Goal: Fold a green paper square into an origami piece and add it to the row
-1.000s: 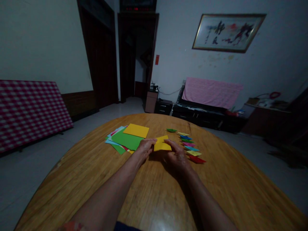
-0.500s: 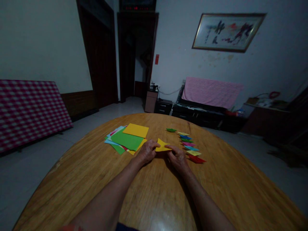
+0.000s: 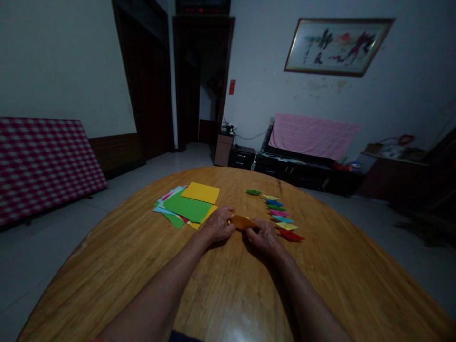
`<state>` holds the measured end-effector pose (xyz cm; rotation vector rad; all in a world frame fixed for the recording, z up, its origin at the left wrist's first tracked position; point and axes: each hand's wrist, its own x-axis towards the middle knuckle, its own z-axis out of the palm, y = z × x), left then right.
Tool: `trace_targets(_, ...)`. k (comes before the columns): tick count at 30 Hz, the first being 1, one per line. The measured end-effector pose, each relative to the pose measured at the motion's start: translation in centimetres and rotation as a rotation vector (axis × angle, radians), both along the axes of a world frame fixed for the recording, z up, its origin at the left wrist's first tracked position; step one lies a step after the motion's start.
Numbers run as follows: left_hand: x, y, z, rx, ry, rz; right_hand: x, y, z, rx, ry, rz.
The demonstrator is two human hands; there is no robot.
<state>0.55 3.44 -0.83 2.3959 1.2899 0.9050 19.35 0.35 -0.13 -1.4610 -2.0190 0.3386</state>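
Between my hands is a folded piece of yellow paper [image 3: 242, 222], its near side in shadow and looking orange. My left hand [image 3: 218, 225] pinches its left end, and my right hand [image 3: 262, 236] grips its right end; some fingertips are hidden behind the paper. Just right of my right hand runs a row of small folded paper boats in several colours, with a red boat [image 3: 292, 235] nearest and a green boat [image 3: 253, 192] set apart at the far left. Beyond my left hand lies a stack of coloured sheets, a green sheet [image 3: 187, 205] and a yellow sheet [image 3: 201, 193] on top.
Everything rests on a round wooden table [image 3: 228, 294]. Past its far edge stand a low black cabinet [image 3: 288, 175] and a pink cloth [image 3: 313, 135] draped over something. A red-and-white checked panel [image 3: 46, 166] leans at the left.
The yellow paper has tilted, so its shaded side now faces me instead of its bright upper face. Both hands keep hold of it and have shifted only slightly.
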Motion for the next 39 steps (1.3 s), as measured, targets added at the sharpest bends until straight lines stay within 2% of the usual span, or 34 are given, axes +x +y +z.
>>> trace_targets(5, -0.1, 0.5, 0.2, -0.142, -0.088, 0.003, -0.1, 0.1, 0.4, -0.073, 0.037, -0.029)
trace_targets(9, -0.2, 0.8, -0.1, -0.182, -0.041, 0.073, -0.4, 0.4, 0.0, -0.035, 0.061, -0.093)
trace_targets(16, 0.5, 0.6, 0.5, -0.197, 0.132, 0.225, -1.2, 1.2, -1.1, 0.047, -0.119, -0.272)
trace_targets(19, 0.8, 0.1, 1.1, -0.229, 0.189, 0.253, -1.5, 1.2, -0.7, 0.003, -0.213, -0.327)
trace_targets(26, 1.4, -0.7, 0.6, -0.088, 0.271, 0.268, -2.2, 0.2, 0.4, -0.061, -0.290, -0.345)
trace_targets(33, 1.6, -0.9, 0.5, -0.142, 0.285, 0.233, -2.6, 0.0, 0.3, -0.096, -0.303, -0.325)
trace_targets(39, 1.3, -0.7, 0.2, -0.148, 0.293, 0.272, -2.7, 0.4, 0.1, -0.152, -0.313, -0.344)
